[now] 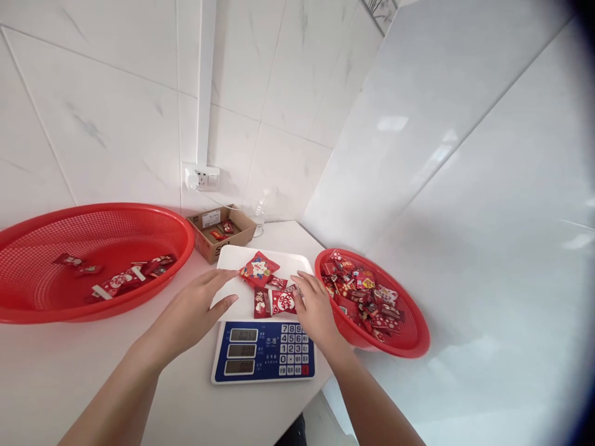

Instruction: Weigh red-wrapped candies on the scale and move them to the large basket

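My L hand (199, 303) is open, nothing in it, fingertips by the big red packet (259, 269); R hand (318, 310) curves over smaller packets (283, 301), can't tell if gripping. All packets here lie on the scale pan (290, 261). Best, imo: nudge lightly, palms off pan so wt reads true. Panel (272, 358): 志准; keys (291, 349) 0–9; top display (244, 335) approx 0.05, last digit unclear; lower displays (240, 351) 0.00.
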Demonstrator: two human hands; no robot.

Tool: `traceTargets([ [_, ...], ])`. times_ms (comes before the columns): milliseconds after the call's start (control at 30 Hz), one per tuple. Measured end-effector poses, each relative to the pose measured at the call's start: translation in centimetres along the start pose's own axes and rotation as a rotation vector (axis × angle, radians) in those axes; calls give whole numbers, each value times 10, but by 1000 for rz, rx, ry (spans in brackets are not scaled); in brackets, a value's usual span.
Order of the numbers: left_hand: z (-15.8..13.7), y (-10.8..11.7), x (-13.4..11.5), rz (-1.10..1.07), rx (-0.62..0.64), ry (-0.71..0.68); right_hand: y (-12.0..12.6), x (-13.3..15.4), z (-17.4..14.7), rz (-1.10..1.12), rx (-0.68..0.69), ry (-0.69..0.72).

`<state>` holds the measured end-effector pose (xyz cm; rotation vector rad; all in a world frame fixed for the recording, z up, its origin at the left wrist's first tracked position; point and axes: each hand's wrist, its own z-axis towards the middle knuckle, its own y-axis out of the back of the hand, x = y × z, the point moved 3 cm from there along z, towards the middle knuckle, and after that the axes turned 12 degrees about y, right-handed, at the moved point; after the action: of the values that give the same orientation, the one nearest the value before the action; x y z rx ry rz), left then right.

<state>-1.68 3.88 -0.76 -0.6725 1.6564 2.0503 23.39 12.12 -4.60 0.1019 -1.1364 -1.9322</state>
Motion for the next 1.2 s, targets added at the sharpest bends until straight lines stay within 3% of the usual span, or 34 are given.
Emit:
traceTargets([
  [67, 0, 0, 1, 5, 0, -12, 2, -2, -2, -75, 16, 14],
  [233, -1, -2, 2, 19, 2, -21, -6, 3, -4, -45, 268, -52],
  [300, -1, -2, 2, 25, 2, -20, -8, 7, -4, -35, 295, -75],
  [400, -2, -1, 1, 24, 0, -32, -2, 8, -4, 3, 228, -68],
  [533, -2, 7, -1, -19, -50, 36, 25, -7, -11, -7, 55, -97],
  [667, -3, 18, 0, -77, -214, 137, 56, -42, -35, -143, 15, -309],
  [800, -6, 27, -1, -161, -398, 190, 69, -68, -62, -292, 221, -663],
  [867, -8, 29, -3, -198, -450, 205, 69, -69, -67, -359, 326, -760],
  [967, -11, 31, -6, -222, -489, 218, 64, -62, -66, -462, 401, -815],
  [1200, -9, 28, -7, -224, -494, 206, 51, -52, -69, -673, 324, -792],
])
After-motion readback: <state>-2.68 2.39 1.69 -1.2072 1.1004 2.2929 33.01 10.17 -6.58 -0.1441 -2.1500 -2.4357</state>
